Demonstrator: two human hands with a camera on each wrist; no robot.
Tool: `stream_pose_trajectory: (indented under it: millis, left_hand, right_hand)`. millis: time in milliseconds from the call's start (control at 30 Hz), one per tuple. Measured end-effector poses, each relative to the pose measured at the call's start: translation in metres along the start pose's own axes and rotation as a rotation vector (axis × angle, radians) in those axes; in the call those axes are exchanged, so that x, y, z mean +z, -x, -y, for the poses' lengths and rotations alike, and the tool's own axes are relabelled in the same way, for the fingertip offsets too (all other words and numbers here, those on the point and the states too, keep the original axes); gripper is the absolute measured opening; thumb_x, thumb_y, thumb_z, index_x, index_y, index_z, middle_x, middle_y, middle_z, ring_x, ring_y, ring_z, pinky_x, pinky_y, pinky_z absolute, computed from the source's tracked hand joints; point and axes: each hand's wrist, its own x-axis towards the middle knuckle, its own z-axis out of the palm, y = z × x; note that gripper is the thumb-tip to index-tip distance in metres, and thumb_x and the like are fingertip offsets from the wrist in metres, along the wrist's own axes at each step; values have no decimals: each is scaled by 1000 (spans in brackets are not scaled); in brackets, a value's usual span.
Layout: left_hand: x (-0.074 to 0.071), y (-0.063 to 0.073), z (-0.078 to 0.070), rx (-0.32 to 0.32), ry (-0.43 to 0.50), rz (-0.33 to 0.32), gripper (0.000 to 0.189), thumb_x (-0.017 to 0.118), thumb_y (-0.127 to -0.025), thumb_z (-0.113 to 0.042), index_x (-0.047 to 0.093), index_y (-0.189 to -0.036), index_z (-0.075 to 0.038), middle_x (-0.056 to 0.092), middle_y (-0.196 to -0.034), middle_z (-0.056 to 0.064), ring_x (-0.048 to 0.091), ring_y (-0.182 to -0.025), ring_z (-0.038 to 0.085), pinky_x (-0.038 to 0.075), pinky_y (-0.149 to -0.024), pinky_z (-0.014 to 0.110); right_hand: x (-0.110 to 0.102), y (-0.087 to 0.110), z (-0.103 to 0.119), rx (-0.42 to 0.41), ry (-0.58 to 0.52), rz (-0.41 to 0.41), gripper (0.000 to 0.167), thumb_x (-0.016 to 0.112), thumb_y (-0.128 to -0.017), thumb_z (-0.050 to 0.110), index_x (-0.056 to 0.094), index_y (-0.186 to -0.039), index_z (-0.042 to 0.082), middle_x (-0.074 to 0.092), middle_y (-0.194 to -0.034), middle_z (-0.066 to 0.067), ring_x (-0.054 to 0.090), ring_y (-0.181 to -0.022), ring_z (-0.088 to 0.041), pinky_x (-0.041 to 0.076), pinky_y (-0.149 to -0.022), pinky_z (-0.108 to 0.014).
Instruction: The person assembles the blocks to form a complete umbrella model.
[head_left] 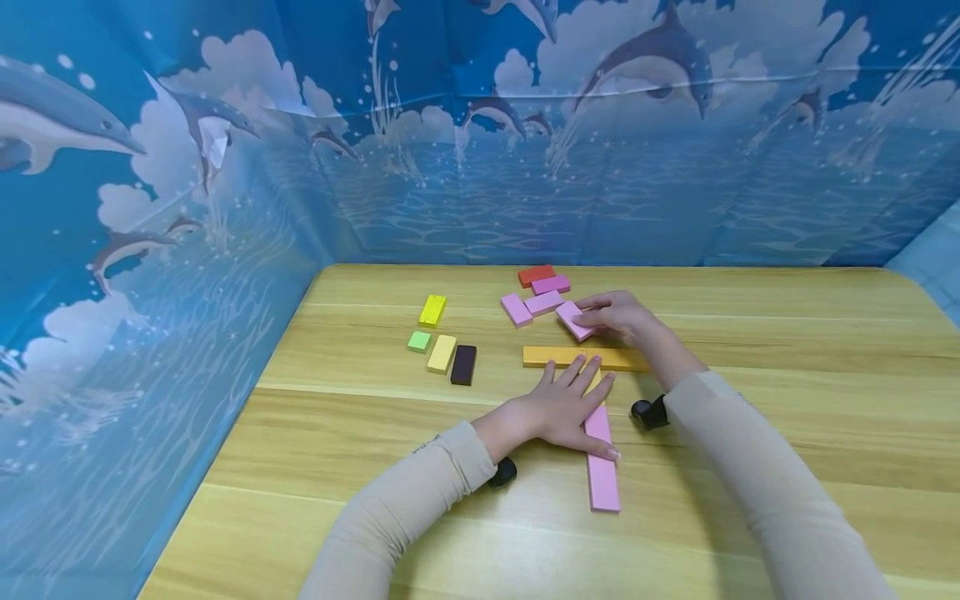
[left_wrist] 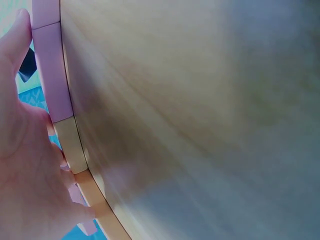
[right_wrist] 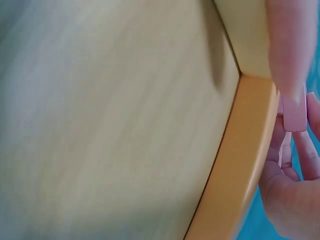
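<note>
Fingers spread, my left hand (head_left: 558,414) rests over a straight column of blocks on the table. Two pink blocks (head_left: 603,485) form the near part of this column. A cream block (left_wrist: 71,145) joins them to a crosswise orange bar (head_left: 546,357), which the left fingertips reach. Beyond the bar, my right hand (head_left: 617,319) pinches a pink block (head_left: 572,319) between thumb and fingers. In the right wrist view the held pink block (right_wrist: 295,117) shows past the orange bar (right_wrist: 242,150), partly covered by a blurred finger.
Behind the bar lie two light pink blocks (head_left: 517,310), a darker pink block (head_left: 551,285) and a red block (head_left: 536,276). Left of these are yellow (head_left: 432,311), green (head_left: 419,341), cream (head_left: 442,354) and dark brown (head_left: 463,365) blocks. A dolphin-print curtain (head_left: 465,192) borders the table.
</note>
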Motion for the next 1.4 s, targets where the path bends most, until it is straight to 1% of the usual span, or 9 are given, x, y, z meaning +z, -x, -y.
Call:
stream_pose_trajectory:
  millis: [300,400,533,800,900,967,1100,1300,1400]
  left_hand:
    - [3,-3,3,-5,15,-3,102,39,-79,-78,-7,-150,-21,-17,-154,5,-16,-139,23,1,-110,53]
    - [4,-3,4,-4,18,-10,102,40,-79,-78,-7,-150,-21,-17,-154,5,-17,-139,22,1,-110,52]
    - [5,-3,4,-7,18,-15,102,40,-78,-78,-7,-150,-21,-17,-154,5,-17,-139,22,1,-110,52]
    - [5,-2,3,7,17,-14,102,40,-79,-77,-7,-150,-21,-16,-154,6,-15,-140,23,1,-110,53]
    - [4,-2,2,8,12,-17,103,40,-79,-77,-7,-150,-20,-16,-154,6,-15,-140,23,1,-110,53]
    - [5,-2,2,7,12,-17,103,40,-79,-77,-7,-150,-20,-16,-154,6,-15,-140,23,1,-110,53]
    - [5,-3,2,9,19,-15,103,40,-79,-77,-8,-150,-20,-17,-154,6,-16,-139,23,1,-110,53]
    - [5,-2,0,12,12,-16,103,40,-79,-77,-7,-150,-19,-16,-154,6,-14,-140,24,1,-110,53]
    - [4,-1,0,12,9,-15,102,40,-79,-77,-6,-150,-19,-16,-154,6,-14,-140,24,1,-110,53]
  right_hand:
    - [-22,16,-4,5,-134,-5,59,64,-89,10,37,-141,2,28,-148,-17,49,-93,-9,48,-81,-20]
    - [-30,20,-7,17,-144,-26,61,64,-89,13,36,-143,4,28,-147,-16,49,-93,-9,48,-82,-20]
    - [-39,25,-12,10,-147,-49,62,64,-89,15,35,-143,3,33,-139,-15,53,-85,-4,48,-82,-20]
    - [-57,42,-27,21,-223,-84,70,67,-87,14,29,-143,0,41,-124,-10,58,-76,0,50,-78,-19]
    - [-63,47,-33,34,-240,-102,72,68,-86,14,28,-144,0,40,-125,-9,57,-76,1,50,-79,-19]
    - [-66,49,-36,42,-246,-108,73,68,-86,15,27,-144,-1,37,-132,-12,57,-77,2,49,-79,-19]
    - [-71,53,-42,69,-200,-126,70,67,-87,16,29,-144,2,23,-147,-18,55,-76,3,49,-79,-18]
    - [-73,58,-47,80,-97,-147,67,68,-86,17,34,-143,3,37,-137,-18,56,-74,2,50,-75,-19]
    - [-73,59,-49,77,-50,-156,66,68,-86,18,35,-142,1,35,-140,-21,54,-73,2,50,-72,-19]
